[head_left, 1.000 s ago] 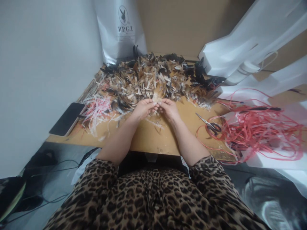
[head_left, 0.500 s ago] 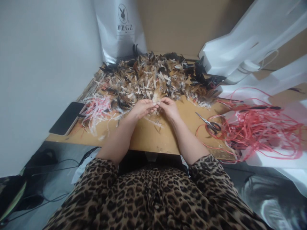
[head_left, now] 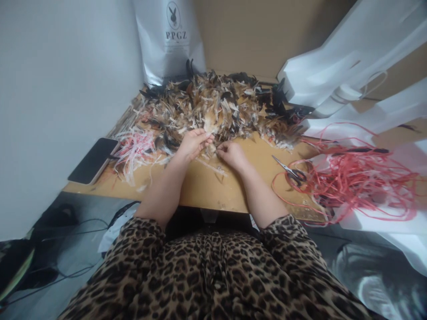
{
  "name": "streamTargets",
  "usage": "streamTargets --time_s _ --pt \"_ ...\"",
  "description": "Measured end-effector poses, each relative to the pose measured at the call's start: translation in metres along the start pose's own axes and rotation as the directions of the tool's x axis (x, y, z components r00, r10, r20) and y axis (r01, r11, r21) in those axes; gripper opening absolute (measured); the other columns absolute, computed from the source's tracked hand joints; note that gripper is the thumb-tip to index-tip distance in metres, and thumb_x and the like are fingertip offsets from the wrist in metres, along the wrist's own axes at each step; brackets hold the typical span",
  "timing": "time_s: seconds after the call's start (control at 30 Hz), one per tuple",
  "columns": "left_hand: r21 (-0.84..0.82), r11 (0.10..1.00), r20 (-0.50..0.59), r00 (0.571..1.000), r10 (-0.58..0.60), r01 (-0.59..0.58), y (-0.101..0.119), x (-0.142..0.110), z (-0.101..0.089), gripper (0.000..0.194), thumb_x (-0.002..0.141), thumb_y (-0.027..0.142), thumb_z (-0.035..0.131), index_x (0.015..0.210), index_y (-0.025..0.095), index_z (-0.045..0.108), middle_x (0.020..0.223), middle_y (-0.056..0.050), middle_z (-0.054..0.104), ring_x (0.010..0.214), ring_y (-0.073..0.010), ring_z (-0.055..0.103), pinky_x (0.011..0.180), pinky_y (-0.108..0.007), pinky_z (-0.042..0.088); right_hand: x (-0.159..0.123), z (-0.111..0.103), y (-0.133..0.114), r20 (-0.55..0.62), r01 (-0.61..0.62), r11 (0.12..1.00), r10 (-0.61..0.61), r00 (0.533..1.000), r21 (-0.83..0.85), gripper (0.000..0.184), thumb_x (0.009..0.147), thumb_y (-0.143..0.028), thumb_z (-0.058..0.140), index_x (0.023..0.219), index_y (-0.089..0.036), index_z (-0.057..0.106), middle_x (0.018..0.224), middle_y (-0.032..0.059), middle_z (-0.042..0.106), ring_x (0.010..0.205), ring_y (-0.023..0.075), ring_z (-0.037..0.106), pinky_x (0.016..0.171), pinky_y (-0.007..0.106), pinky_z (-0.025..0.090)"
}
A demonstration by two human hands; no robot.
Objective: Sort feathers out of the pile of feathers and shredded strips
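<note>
The table (head_left: 213,195) here's heaped with feathers (head_left: 233,100), left hand (head_left: 194,143) pinching a pale feather (head_left: 210,125) that could slip if fingers loosen, right hand (head_left: 232,154) curled, can't tell if empty.

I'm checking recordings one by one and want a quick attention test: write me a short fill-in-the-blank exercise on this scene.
1. The phone lies on the ____ side of the table.
2. A pair of ____ lies between the right hand and the tangled red strips.
3. The four letters on the silver bag read ____.
4. The large heap beyond the left hand consists mostly of ____.
Missing words: left; scissors; PPGZ; feathers.
</note>
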State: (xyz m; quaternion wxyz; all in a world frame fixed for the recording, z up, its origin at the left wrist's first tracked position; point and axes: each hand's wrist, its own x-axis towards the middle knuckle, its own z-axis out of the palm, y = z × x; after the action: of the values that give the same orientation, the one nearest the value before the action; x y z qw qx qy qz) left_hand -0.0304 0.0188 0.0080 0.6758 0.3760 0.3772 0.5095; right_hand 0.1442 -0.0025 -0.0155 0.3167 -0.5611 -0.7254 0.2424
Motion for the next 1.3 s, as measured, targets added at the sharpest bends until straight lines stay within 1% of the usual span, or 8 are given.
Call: streamTargets --time_s 0.2,0.33,0.4,0.5,0.67,0.93,1.13,1.3 --pt "-0.019 1.000 -0.013 1.000 0.002 -0.002 0.002 -0.001 0.003 0.012 0.077 0.010 0.069 0.073 0.011 0.057 0.067 -0.002 0.069 0.054 -0.0033 0.060 0.053 -0.012 0.045 -0.001 0.009 -0.006 0.012 0.011 0.995 -0.010 1.000 -0.096 0.008 0.071 -0.018 0.060 0.066 -0.017 0.067 0.069 0.0038 0.063 0.063 0.0140 0.051 0.064 0.028 0.037" --pt "-0.071 0.997 -0.012 1.000 0.004 -0.005 0.005 -0.003 0.004 0.013 0.078 0.008 0.067 0.072 0.011 0.056 0.067 -0.002 0.069 0.053 -0.0030 0.060 0.052 -0.012 0.044 -0.001 0.003 -0.008 -0.028 -0.090 0.984 0.096 0.995 0.153 0.007 0.067 -0.017 0.060 0.063 -0.017 0.066 0.060 0.0005 0.061 0.055 0.0110 0.049 0.059 0.026 0.038" --pt "-0.107 0.994 -0.011 1.000 -0.002 0.001 0.005 -0.003 0.005 0.014 0.078 0.007 0.067 0.071 0.011 0.055 0.067 -0.002 0.069 0.052 -0.0028 0.059 0.051 -0.011 0.044 -0.001 -0.004 -0.009 -0.008 -0.188 0.905 0.207 0.978 0.381 0.006 0.065 -0.022 0.064 0.065 -0.017 0.066 0.055 -0.0014 0.060 0.049 0.0093 0.046 0.052 0.024 0.035" --pt "-0.144 0.989 -0.013 1.000 -0.027 0.025 0.005 -0.004 0.008 0.015 0.078 0.006 0.067 0.070 0.011 0.056 0.067 -0.002 0.069 0.052 -0.0023 0.059 0.050 -0.011 0.044 0.000 -0.014 -0.013 0.069 -0.286 0.691 0.324 0.944 0.664 0.017 0.059 -0.031 0.072 0.065 -0.017 0.065 0.049 -0.0035 0.056 0.041 0.0060 0.037 0.042 0.021 0.026" --pt "-0.118 0.989 0.033 0.996 -0.087 0.091 -0.004 -0.006 0.013 0.009 0.077 0.006 0.068 0.074 0.010 0.061 0.068 -0.003 0.069 0.053 -0.0023 0.059 0.052 -0.011 0.045 0.003 -0.019 -0.019 0.134 -0.261 0.445 0.296 0.946 0.857 0.030 0.047 -0.033 0.081 0.062 -0.016 0.062 0.058 -0.0012 0.062 0.041 0.0032 0.036 0.038 0.018 0.020" --pt "0.064 0.995 0.120 0.989 -0.087 0.080 -0.009 -0.011 0.017 0.001 0.077 0.008 0.067 0.076 0.008 0.068 0.069 -0.004 0.069 0.054 -0.0038 0.060 0.054 -0.014 0.046 0.001 -0.012 -0.024 0.029 -0.176 0.498 0.288 0.957 0.849 0.030 0.053 -0.037 0.080 0.065 -0.018 0.061 0.047 -0.0052 0.053 0.041 0.0046 0.037 0.041 0.019 0.025" --pt "0.216 0.976 0.094 0.993 -0.064 0.042 -0.008 -0.011 0.016 0.010 0.072 0.014 0.074 0.076 0.008 0.068 0.066 -0.004 0.069 0.053 -0.0065 0.061 0.054 -0.018 0.047 0.001 -0.009 -0.025 -0.014 -0.169 0.548 0.315 0.949 0.819 0.029 0.053 -0.038 0.078 0.065 -0.018 0.060 0.048 -0.0061 0.051 0.041 0.0045 0.034 0.042 0.020 0.024" --pt "0.119 0.990 0.037 0.996 -0.082 0.078 -0.012 -0.010 0.017 0.006 0.076 0.011 0.070 0.074 0.009 0.064 0.067 -0.003 0.068 0.052 -0.0049 0.059 0.052 -0.016 0.045 0.002 -0.007 -0.024 -0.019 -0.173 0.537 0.334 0.942 0.826 0.031 0.055 -0.040 0.078 0.067 -0.019 0.058 0.044 -0.0073 0.047 0.039 0.0051 0.033 0.040 0.021 0.021"
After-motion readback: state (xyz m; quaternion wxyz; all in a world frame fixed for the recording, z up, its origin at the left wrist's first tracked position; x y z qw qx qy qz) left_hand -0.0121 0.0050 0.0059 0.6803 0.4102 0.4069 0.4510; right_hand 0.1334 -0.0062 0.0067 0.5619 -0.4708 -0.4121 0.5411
